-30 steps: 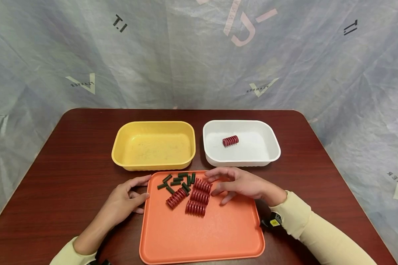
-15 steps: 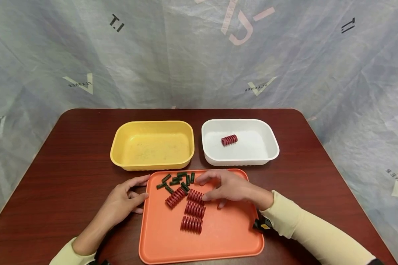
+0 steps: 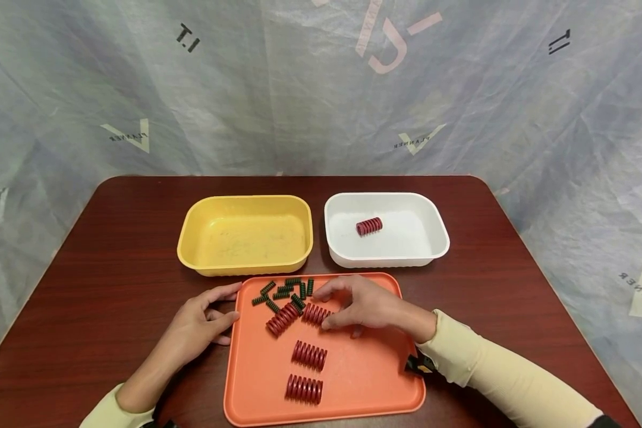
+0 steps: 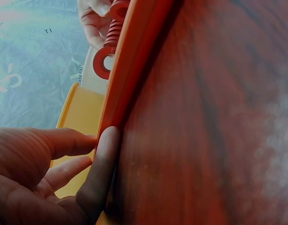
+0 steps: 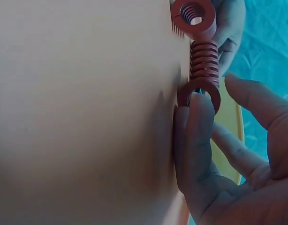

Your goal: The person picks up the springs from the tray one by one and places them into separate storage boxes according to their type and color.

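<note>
My left hand (image 3: 200, 324) stays at the left edge of the orange tray (image 3: 364, 380), fingertips against its rim; in the left wrist view, fingers (image 4: 71, 142) touch the tray's edge. My right hand (image 3: 366, 303) is over the tray, its relaxed fingertips at the right end of a red coil spring (image 3: 314, 314). The right wrist view has a fingertip (image 5: 200, 105) right at that spring's end ring. Another red spring (image 3: 282, 320) lies slanted beside it. Two more, a middle red spring (image 3: 309, 355) and a front red spring (image 3: 304, 389), lie apart nearer the front.
Several small green springs (image 3: 281, 295) are grouped at the tray's back left. Behind the tray stand a yellow bin (image 3: 246, 267) and, to its right, a white bin (image 3: 385, 261) with one red spring (image 3: 369, 226) inside. A printed fabric sheet (image 3: 321, 95) hangs behind the table (image 3: 128, 249).
Two red springs have moved toward the front of the tray, and the gaps between the springs have widened. My right hand has shifted left with the rear spring. The left hand has not moved.
</note>
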Available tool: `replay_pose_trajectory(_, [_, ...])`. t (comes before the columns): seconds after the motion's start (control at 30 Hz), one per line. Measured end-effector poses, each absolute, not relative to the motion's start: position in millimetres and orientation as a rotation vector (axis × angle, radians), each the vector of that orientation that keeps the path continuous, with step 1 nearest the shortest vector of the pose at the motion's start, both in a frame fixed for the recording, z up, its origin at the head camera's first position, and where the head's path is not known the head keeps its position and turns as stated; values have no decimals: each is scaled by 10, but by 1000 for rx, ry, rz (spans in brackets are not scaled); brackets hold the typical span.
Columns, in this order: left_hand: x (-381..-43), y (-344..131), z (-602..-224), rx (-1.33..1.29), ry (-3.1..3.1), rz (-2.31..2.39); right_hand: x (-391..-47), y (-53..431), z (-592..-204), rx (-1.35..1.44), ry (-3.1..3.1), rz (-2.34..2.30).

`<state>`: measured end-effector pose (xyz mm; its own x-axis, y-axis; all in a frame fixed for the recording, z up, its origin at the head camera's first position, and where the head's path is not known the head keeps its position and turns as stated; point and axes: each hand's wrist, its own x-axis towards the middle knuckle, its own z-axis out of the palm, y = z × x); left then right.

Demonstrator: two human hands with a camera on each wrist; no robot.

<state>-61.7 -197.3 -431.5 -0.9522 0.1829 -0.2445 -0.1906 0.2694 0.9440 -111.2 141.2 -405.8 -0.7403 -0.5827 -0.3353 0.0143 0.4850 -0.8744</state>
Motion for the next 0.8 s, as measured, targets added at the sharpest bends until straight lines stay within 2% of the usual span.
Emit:
replay_pose_trajectory(0.5, [-619, -1968, -4309, -17, 2239, 1729, -1137, 1439, -4069, -460, 2103, -1274])
replay_pose_trajectory(0.8, [-618, -1967, -4308, -16, 2247, 1725, -1198, 1537, -4122, -338, 1824, -1461])
